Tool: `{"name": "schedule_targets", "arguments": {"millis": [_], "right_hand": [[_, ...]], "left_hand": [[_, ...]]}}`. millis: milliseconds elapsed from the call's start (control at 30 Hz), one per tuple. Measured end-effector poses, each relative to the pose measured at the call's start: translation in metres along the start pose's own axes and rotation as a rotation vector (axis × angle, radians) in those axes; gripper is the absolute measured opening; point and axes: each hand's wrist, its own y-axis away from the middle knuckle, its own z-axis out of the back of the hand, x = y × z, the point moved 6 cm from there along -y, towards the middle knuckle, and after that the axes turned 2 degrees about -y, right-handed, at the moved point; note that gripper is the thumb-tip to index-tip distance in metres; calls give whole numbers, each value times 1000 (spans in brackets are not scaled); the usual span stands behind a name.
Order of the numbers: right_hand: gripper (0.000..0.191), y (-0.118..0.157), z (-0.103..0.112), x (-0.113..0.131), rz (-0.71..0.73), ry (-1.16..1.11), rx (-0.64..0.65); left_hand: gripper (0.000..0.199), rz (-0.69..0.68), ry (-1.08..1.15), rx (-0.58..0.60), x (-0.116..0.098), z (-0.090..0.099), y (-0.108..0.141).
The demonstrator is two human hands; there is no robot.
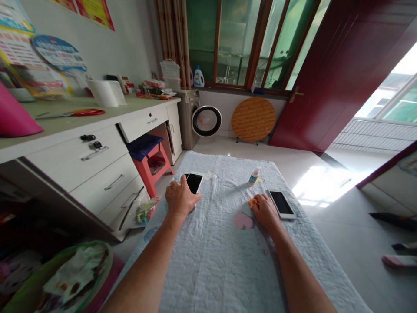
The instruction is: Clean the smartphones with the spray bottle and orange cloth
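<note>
A light blue quilted cloth (221, 252) covers the surface before me. At its left side my left hand (180, 195) is wrapped over a white-edged phone (194, 181), whose dark screen shows beyond the fingers; its near end is mostly hidden. My right hand (264, 209) rests on the cloth with its fingers closed on a small orange cloth (252, 203). Just right of that hand lies another white phone (282, 204), dark screen up. A small spray bottle (254, 177) stands upright beyond my right hand.
A desk (143, 106) with drawers runs along the left, bearing scissors (87, 112) and paper rolls (103, 92). Under it is a red stool (150, 167). A waste bin (112, 265) stands lower left. Farther back are a washing machine (189, 117) and a round wooden board (253, 118).
</note>
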Motion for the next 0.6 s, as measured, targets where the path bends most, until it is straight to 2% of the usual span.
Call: {"name": "schedule_targets", "arguments": {"millis": [233,433,600], "right_hand": [[16,1,1,2,-7,-11,-11],[18,0,1,1,-17,-14,-5],[19,1,1,2,-12,-9,2]], "left_hand": [[49,-41,-43,-26,1,0,2],[48,-54,-28,-44,1,6,1],[34,-86,-21,-56,1,10,1]]}}
